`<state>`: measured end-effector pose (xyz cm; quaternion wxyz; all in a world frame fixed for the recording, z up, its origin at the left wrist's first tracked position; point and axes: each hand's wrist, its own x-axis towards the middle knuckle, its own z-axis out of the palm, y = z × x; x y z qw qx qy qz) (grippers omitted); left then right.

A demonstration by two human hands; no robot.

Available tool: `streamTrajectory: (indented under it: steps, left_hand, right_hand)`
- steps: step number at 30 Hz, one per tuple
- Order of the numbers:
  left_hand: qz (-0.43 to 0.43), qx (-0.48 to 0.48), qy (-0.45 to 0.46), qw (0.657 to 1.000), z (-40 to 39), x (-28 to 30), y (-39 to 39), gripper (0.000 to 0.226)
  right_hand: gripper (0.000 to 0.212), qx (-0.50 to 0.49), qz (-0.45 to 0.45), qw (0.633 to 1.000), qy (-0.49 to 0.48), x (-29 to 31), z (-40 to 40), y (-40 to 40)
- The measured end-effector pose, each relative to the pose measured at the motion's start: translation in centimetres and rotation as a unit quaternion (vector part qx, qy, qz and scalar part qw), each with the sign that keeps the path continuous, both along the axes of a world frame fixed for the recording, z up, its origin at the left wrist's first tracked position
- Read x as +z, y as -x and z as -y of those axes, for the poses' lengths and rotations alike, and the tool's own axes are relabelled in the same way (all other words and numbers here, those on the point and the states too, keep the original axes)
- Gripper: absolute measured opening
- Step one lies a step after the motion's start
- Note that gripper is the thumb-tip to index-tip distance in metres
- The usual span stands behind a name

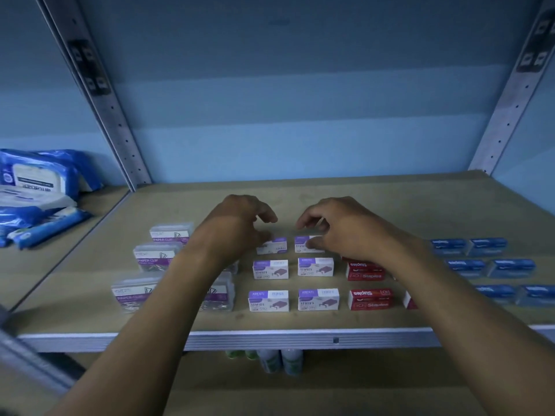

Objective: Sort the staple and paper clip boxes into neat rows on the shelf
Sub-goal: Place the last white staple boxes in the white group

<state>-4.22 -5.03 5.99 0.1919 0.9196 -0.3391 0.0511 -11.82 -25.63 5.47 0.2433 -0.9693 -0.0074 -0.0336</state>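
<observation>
Reaching over the near edge of the wooden shelf (390,199), both forearms are extended toward the far row of white-and-purple staple boxes. The left hand (240,223) is held above and against the far-left staple box (274,246); its thumb touches the box's left end while the other fingers are curled loosely above it. The right hand (345,228) is positioned at the far-right staple box (303,244); the thumb is laid on the box's near right part and the index finger is curled over its far edge, so the box is pinched between them. The two far boxes stand slightly apart.

Nearer, four further white-and-purple staple boxes are arranged in two rows of two: the middle pair (271,269) and the near pair (268,301), all upright and evenly spaced.

To the left, clear paper clip boxes (156,256) with purple labels are set in a column, partly hidden by the left forearm. To the right, red staple boxes (370,299) are placed in two rows, partly covered by the right forearm. Farther right, blue staple boxes (467,246) are laid out in three rows of two.

On the adjoining shelf at the far left, blue wet-wipe packs (39,175) are stacked. Below the shelf, small white bottles (282,360) are visible.
</observation>
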Motion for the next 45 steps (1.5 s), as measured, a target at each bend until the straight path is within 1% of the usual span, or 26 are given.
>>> streamTrajectory:
  steps: [4,7,9,12,14,16,18,23,27,29,31,32,33,35,37,40,42,45]
  left_hand:
    - [-0.007,-0.007,-0.005,1.0,0.2,0.1,0.2,0.024]
    - [0.01,-0.006,0.001,1.0,0.2,0.4,0.2,0.02]
    - [0.021,-0.009,-0.002,1.0,0.3,0.4,0.0,0.021]
    - [0.028,-0.004,-0.027,0.999,0.5,0.1,0.0,0.032]
    - [0.045,0.008,-0.064,0.997,0.9,-0.1,0.4,0.038]
    - [0.079,0.016,-0.091,0.993,1.4,-0.3,0.7,0.036]
    - [0.096,0.029,-0.098,0.99,1.8,-0.4,0.8,0.03]
    - [0.09,0.07,-0.12,0.986,2.6,-0.8,0.2,0.027]
    - [0.086,0.077,-0.13,0.985,2.8,-0.6,0.2,0.036]
    - [0.099,0.043,-0.105,0.989,2.2,0.1,0.3,0.033]
    - [0.096,-0.028,-0.086,0.991,1.4,1.3,-0.2,0.02]
    - [0.086,-0.072,-0.095,0.989,1.0,1.9,-0.7,0.022]
    - [0.074,-0.117,-0.116,0.984,0.8,2.6,-1.1,0.028]
    - [0.073,-0.192,-0.167,0.964,0.7,3.5,-1.8,0.043]
    - [0.084,-0.241,-0.212,0.943,1.0,4.1,-2.2,0.051]
    - [0.1,-0.275,-0.28,0.915,1.7,4.1,-2.5,0.055]
    - [0.105,-0.282,-0.311,0.901,2.0,4.1,-2.5,0.055]
    - [0.092,-0.28,-0.319,0.901,2.2,3.8,-2.7,0.051]
  right_hand:
    - [0.033,0.004,-0.004,1.0,-0.002,-0.2,-0.3,-0.3]
    - [0.031,0.003,0.001,1.0,-0.007,-0.2,-0.3,-0.3]
    - [0.03,0.003,0.0,1.0,-0.01,-0.3,-0.2,-0.2]
    - [0.027,0.005,0.003,1.0,-0.008,-0.5,-0.1,-0.2]
    - [0.024,0.006,0.006,1.0,-0.003,-0.6,-0.1,-0.2]
    - [0.022,0.007,0.006,1.0,0.003,-0.8,-0.1,-0.3]
    - [0.02,0.007,0.008,1.0,0.009,-1.0,-0.2,-0.4]
    - [0.021,0.006,0.017,1.0,0.005,-1.0,-0.2,-0.4]
    - [0.021,0.01,0.017,1.0,0.006,-1.1,0.0,-0.5]
    - [0.023,0.009,0.015,1.0,0.003,-1.1,0.2,-0.5]
    - [0.025,0.01,0.012,1.0,0.001,-1.0,0.3,-0.5]
    - [0.027,0.012,0.012,1.0,0.002,-1.0,0.3,-0.5]
    - [0.028,0.012,0.012,1.0,0.004,-0.9,0.2,-0.4]
    - [0.028,0.008,0.012,1.0,0.009,-0.7,0.2,-0.3]
    - [0.028,-0.001,0.007,1.0,0.011,-0.6,0.3,-0.2]
    - [0.029,-0.005,0.006,1.0,0.016,-0.6,0.4,-0.2]
    - [0.029,-0.001,0.005,1.0,0.016,-0.5,0.2,-0.1]
    - [0.028,0.005,0.003,1.0,0.015,-0.5,0.1,-0.1]
